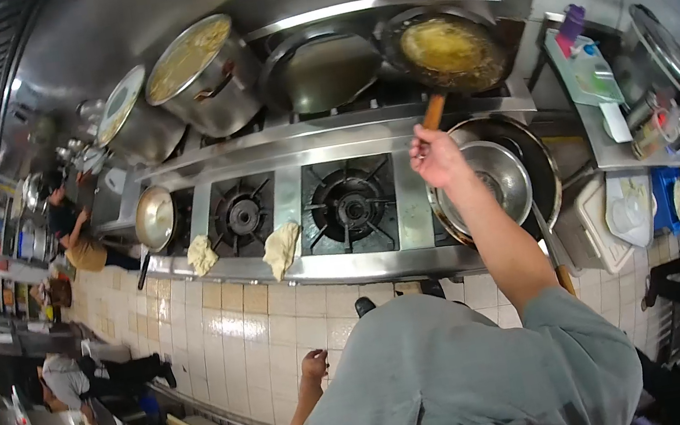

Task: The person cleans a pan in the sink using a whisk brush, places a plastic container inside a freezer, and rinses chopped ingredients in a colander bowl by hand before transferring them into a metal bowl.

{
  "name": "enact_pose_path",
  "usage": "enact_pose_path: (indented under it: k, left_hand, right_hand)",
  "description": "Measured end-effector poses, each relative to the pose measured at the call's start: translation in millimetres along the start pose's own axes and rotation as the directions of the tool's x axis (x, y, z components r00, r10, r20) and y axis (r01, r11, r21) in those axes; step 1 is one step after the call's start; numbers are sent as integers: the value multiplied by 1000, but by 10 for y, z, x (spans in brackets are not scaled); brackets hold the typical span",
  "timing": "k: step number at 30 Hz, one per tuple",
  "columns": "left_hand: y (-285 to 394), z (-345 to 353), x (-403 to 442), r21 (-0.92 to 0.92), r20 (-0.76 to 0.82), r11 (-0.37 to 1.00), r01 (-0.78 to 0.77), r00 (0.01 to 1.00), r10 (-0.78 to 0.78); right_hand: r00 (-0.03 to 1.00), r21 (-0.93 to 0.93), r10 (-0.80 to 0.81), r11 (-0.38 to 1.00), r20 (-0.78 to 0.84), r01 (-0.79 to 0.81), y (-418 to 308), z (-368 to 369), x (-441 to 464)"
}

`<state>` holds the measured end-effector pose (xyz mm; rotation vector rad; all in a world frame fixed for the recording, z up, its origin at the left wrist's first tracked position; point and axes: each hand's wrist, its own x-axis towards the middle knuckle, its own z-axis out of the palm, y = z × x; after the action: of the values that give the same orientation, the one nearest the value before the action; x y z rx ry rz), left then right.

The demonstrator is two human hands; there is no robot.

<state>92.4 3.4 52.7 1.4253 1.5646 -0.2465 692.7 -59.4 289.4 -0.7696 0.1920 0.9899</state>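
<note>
My right hand (435,155) is closed around the wooden handle (434,111) of a dark frying pan (485,76) on the back row of the stove. Inside the pan is yellow food (445,46), which looks like egg, with liquid around its edge. Below my right forearm, a metal bowl (505,173) sits in a large wok (542,154), partly hidden by the arm. My left hand (315,365) hangs low beside my body, over the floor. Its fingers are curled, and no object shows in them.
Left of the pan stand a dark wok (327,72) and two large pots (220,98). Two cloths (282,250) lie on the stove's front edge, near a small pan (154,220). At right is a side counter (591,141) with containers. Other people (75,223) stand further off.
</note>
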Motion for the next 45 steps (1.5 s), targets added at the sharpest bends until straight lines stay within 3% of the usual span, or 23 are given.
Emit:
enact_pose_path:
  k: [2,4,5,6,8,14,18,20,23,26,28,30,32,34,36,37,38,39,40,41,42,44,45]
  left_hand:
    - [-61,27,55,62,27,994,-88,996,86]
    - [-80,52,-14,-205,78,978,27,997,-11]
    - [-88,51,-44,-217,90,975,58,995,-39]
    - [-101,64,-39,-208,97,977,53,995,-33]
    - [-227,77,36,-107,53,987,-116,991,122]
    - [-129,15,106,-113,86,994,-8,996,17]
    - [-54,-33,239,-109,136,994,-17,990,32]
    - [112,-53,173,-74,123,997,-26,992,35]
    - [216,-46,186,-70,114,997,-16,993,24]
    - [360,-54,143,-52,126,999,-10,992,17]
    - [376,-65,159,-4,135,1000,-18,991,19]
    - [322,-65,261,-30,175,999,-11,984,16]
    - [310,-88,346,-1,178,1000,-8,984,8]
    - [334,-117,391,28,180,1000,-5,984,0]
    - [541,-159,284,148,128,989,-5,992,-14]
    - [493,-175,384,151,130,989,-7,991,-13]
    - [349,-200,613,212,169,969,-126,981,90]
    - [263,-213,739,267,214,933,-243,959,188]
    - [344,-214,687,268,215,933,-242,959,187]
    - [483,-206,616,233,170,957,-171,976,133]
    - [681,-191,480,194,124,976,-97,990,74]
    - [727,-212,464,190,127,976,-106,988,83]
    - [690,-199,550,151,142,978,-142,983,120]
  right_hand:
    - [993,-53,30,998,116,-24,19,58,-121]
    - [994,-24,18,1000,110,-15,29,15,-91]
    - [992,-9,23,1000,122,-22,30,-1,-79]
    - [993,-4,12,1000,115,-12,28,-1,-103]
    - [991,30,38,999,131,-42,35,14,-162]
    - [988,53,32,998,150,-40,150,78,-306]
    - [983,-14,36,999,178,-34,244,111,-369]
    - [966,-146,-5,988,259,44,274,139,-490]
    - [931,-296,155,954,332,-53,448,46,-663]
    - [859,-551,324,832,397,-59,800,-173,-852]
    - [851,-639,364,768,378,-45,1140,-478,-921]
    - [885,-791,362,612,294,12,1355,-793,-1044]
    - [906,-956,332,215,262,198,1436,-1157,-1123]
    - [939,-960,260,-104,227,261,1614,-1757,-1168]
    - [953,-939,251,-253,169,233,1768,-2569,-1216]
    - [957,-910,280,-372,80,185,1808,-2967,-1288]
    - [876,-934,446,-356,-183,-14,1778,-3371,-1309]
    - [874,-936,359,-254,-327,-245,1863,-3911,-1462]
    - [821,-868,335,-361,-462,-342,1729,-4093,-1679]
    - [807,-813,183,-302,-561,-497,1652,-4281,-1944]
    - [877,-742,-176,-475,-448,-474,2070,-5455,-1936]
    - [759,-721,-235,-237,-608,-651,1833,-5501,-2184]
    - [760,-724,-230,-231,-608,-650,1761,-5387,-2196]
